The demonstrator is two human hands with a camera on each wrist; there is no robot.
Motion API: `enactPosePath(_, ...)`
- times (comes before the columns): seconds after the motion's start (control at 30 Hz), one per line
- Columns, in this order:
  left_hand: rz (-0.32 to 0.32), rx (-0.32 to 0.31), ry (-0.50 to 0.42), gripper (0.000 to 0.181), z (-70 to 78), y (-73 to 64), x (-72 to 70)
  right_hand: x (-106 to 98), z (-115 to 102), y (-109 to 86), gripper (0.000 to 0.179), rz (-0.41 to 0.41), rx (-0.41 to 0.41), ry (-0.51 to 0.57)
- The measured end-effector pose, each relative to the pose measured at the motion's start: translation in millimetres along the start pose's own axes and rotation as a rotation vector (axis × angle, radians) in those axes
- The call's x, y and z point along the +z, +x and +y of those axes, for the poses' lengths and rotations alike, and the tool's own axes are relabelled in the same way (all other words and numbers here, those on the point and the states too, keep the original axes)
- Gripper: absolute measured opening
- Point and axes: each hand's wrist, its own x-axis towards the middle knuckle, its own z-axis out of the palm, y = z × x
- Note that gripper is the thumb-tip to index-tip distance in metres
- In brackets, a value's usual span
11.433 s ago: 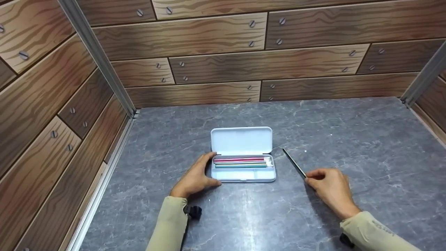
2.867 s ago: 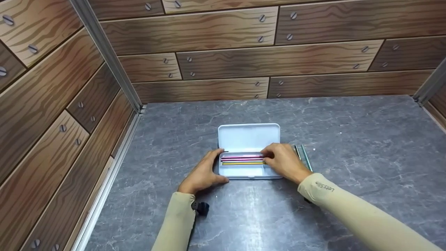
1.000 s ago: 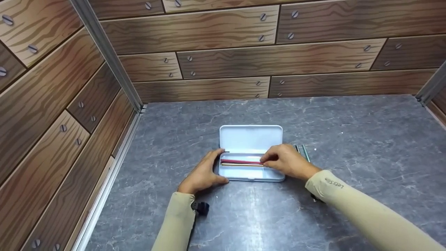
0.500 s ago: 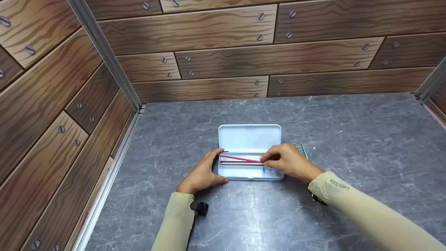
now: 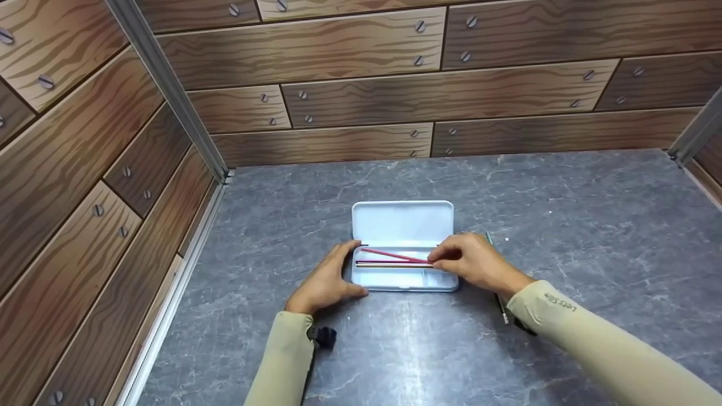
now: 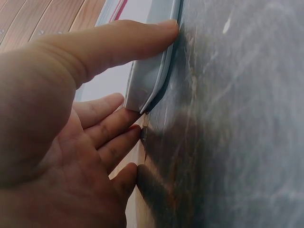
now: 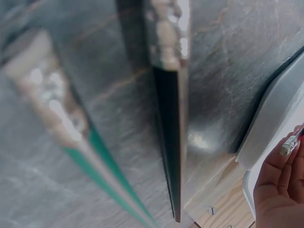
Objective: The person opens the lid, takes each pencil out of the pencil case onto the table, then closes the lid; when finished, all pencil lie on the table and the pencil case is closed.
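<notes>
A pale blue pencil case (image 5: 389, 279) lies on the table with its lid (image 5: 403, 223) swung back. My left hand (image 5: 324, 282) holds the case by its left end, thumb at the front corner and forefinger near the hinge. Between thumb and fingers, my right hand (image 5: 476, 262) pinches a red pencil (image 5: 389, 254) by its eraser end, over the case's right side. The pencil's far end slants toward the back left corner. Below it, a magenta pencil (image 5: 389, 261) and a yellowish one (image 5: 389, 266) lie lengthwise in the back compartment. The right fingers partly cover their right ends.
Right of the case, a green pencil (image 7: 102, 168) and a black pencil (image 7: 168, 142) lie on the grey marbled table (image 5: 592, 237), mostly behind the right hand in the head view. Wood-patterned panels (image 5: 361, 101) bound the back and sides.
Earlier the case held more pencils, and the right hand held a dark one beside it. Pencils now lie at the right. Lately the red pencil has swung into a slant and shifted slightly right.
</notes>
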Motion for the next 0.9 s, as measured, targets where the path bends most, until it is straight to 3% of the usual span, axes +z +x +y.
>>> enactPosePath(0.63,0.015,-0.01,-0.006,0.103,4.0,-2.1,0.2,-7.0,7.6,-11.7,0.012,0.038,-0.002,0.025)
enactPosePath(0.9,0.017,-0.013,0.018,0.103,0.3,0.1,0.2,-16.1,12.1,-25.1,0.014,0.084,0.047,0.064)
